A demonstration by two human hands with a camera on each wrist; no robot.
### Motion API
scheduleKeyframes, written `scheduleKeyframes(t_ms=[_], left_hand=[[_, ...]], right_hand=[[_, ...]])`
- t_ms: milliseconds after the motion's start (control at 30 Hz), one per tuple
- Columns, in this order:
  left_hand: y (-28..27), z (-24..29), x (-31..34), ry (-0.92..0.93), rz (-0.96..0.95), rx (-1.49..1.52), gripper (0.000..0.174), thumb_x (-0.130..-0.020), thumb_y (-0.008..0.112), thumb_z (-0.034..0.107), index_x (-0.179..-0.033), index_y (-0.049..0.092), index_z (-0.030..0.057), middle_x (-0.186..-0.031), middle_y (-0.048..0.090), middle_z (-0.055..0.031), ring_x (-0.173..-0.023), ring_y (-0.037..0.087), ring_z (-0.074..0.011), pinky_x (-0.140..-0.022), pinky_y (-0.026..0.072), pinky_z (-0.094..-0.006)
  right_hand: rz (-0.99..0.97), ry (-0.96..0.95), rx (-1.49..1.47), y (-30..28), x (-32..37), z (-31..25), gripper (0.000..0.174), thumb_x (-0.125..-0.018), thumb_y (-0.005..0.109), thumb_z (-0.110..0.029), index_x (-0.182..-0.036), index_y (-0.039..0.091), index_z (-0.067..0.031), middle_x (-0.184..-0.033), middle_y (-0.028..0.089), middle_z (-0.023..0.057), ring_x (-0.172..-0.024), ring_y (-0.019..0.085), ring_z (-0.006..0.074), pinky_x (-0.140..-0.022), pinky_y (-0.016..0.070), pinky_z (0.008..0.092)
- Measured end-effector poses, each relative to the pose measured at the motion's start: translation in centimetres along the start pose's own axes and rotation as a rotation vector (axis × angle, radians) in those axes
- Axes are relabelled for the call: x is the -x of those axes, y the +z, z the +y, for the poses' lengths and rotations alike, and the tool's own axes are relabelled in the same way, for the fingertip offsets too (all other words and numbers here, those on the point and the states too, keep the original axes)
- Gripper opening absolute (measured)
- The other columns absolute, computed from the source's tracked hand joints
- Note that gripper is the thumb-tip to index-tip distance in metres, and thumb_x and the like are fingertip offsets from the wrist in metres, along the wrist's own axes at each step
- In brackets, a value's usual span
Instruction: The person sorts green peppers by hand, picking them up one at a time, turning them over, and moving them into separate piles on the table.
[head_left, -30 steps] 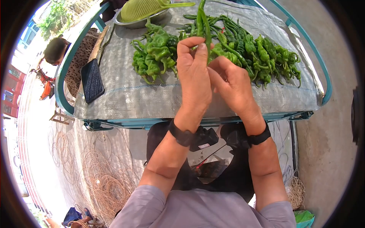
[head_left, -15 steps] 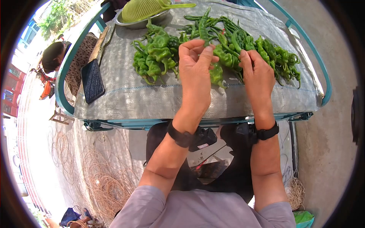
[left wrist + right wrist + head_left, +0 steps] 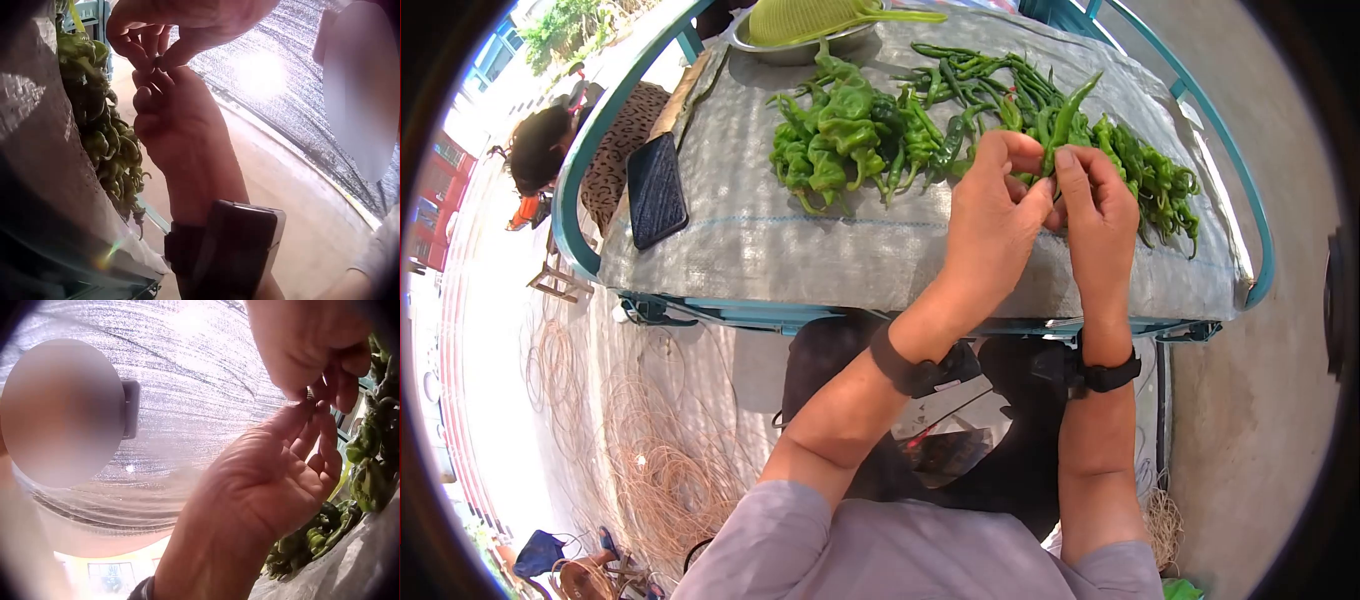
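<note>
Both hands meet above the right half of a cart top covered with grey woven sacking (image 3: 800, 250). My left hand (image 3: 1000, 200) and right hand (image 3: 1095, 195) pinch the lower end of one long slim green pepper (image 3: 1072, 105), which points up and to the right. Under and behind the hands lie heaps of green peppers: wrinkled ones on the left (image 3: 840, 130), slim dark ones at the back (image 3: 980, 75), and more on the right (image 3: 1155, 175). In the left wrist view the fingertips of the two hands touch above a pepper heap (image 3: 106, 144).
A dark flat rectangular object (image 3: 657, 190) lies on the sacking at the left. A metal bowl with a yellow-green strainer (image 3: 810, 20) stands at the back. A teal rail (image 3: 1260, 250) runs round the cart. A person (image 3: 540, 150) sits beyond the left rail.
A second ago both hands held a pepper up near the middle. Then the right hand reached into the right heap. Now both hands pinch a long pepper further right.
</note>
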State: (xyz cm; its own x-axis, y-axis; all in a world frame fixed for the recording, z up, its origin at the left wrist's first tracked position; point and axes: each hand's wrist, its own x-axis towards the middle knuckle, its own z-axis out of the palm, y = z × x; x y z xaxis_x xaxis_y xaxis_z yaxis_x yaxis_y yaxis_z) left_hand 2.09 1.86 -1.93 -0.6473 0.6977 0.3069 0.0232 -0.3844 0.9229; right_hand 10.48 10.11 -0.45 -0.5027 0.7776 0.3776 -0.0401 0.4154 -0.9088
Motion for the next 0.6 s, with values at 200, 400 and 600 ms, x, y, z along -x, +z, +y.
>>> scheduleKeyframes(t_ms=[200,400,600], left_hand=[[-0.8,0.3,-0.5,0.116,-0.034,-0.298,0.027,-0.091,0.064,0.006,-0.118,0.063,0.0052,-0.103,0.067,-0.0077,-0.074,0.061,-0.0110,-0.066,0.0499,-0.0279],[-5.2,-1.4,-0.9,0.168,0.144,-1.136,0.021,-0.089,0.066,0.016,-0.107,0.067,0.0065,-0.103,0.064,-0.0142,-0.084,0.067,-0.0317,-0.075,0.0531,-0.0423],[-5.6,-1.7,-0.6,0.019,-0.034,-1.358,0.017,-0.087,0.066,0.016,-0.100,0.067,0.0046,-0.102,0.062,-0.0195,-0.086,0.069,-0.0386,-0.074,0.0553,-0.0480]], right_hand=[[0.028,-0.060,0.142,0.1,-0.1,-0.5,0.026,-0.099,0.063,-0.024,-0.110,0.068,0.0000,-0.082,0.066,0.0027,-0.059,0.055,0.0064,-0.050,0.0446,0.0230],[0.185,-0.239,0.684,-0.5,-1.3,1.9,0.036,-0.098,0.061,-0.024,-0.129,0.061,-0.0050,-0.093,0.071,0.0100,-0.079,0.068,0.0240,-0.072,0.0530,0.0375],[0.177,-0.050,0.773,-0.4,-1.2,1.1,0.041,-0.095,0.063,-0.028,-0.134,0.058,-0.0165,-0.096,0.072,0.0070,-0.088,0.069,0.0283,-0.078,0.0517,0.0414]])
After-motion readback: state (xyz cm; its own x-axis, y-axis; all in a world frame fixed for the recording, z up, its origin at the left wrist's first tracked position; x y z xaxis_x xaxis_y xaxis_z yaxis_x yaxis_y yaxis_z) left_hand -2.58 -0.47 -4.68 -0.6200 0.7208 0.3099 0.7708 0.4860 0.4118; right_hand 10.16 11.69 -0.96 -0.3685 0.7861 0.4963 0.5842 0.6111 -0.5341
